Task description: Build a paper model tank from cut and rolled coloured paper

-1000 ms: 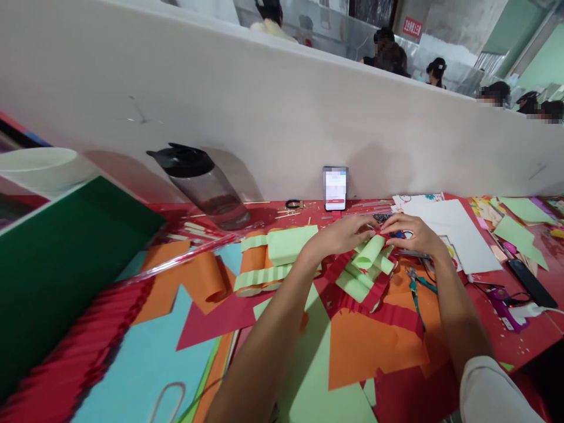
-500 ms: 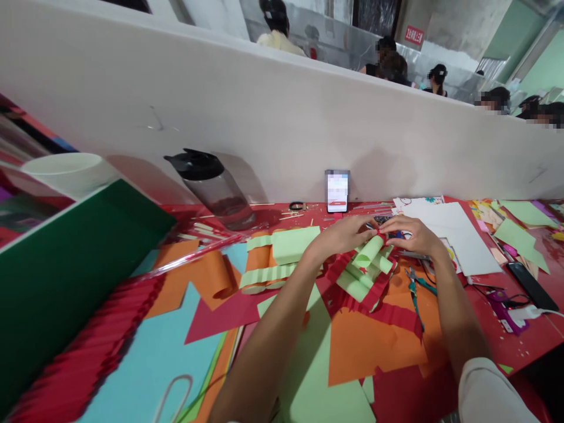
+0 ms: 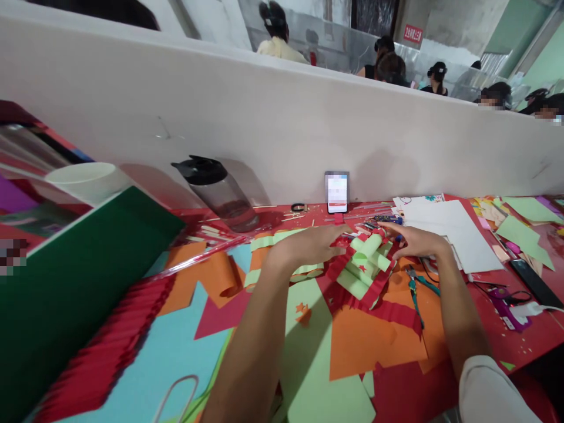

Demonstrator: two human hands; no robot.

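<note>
A pale green and red paper construction [image 3: 356,284] stands on the red table [image 3: 522,351], set at a slant between the left hand [image 3: 314,244] and the right hand [image 3: 418,239]. Its pale green sheets are curled into smooth rolls, heaped at differing angles, with the uppermost rolls tilted. Crinkled red bands [image 3: 380,283] edge its left and right sides. A small red star [image 3: 362,268] shows among the rolls, near the middle.

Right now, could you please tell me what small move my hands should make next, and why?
I would probably steady the red-and-green paper model lightly from both sides: the left hand and right hand flank it, and its green rolls lie at different angles, so they might shift. Whether the hands touch it is hard to tell.
</note>
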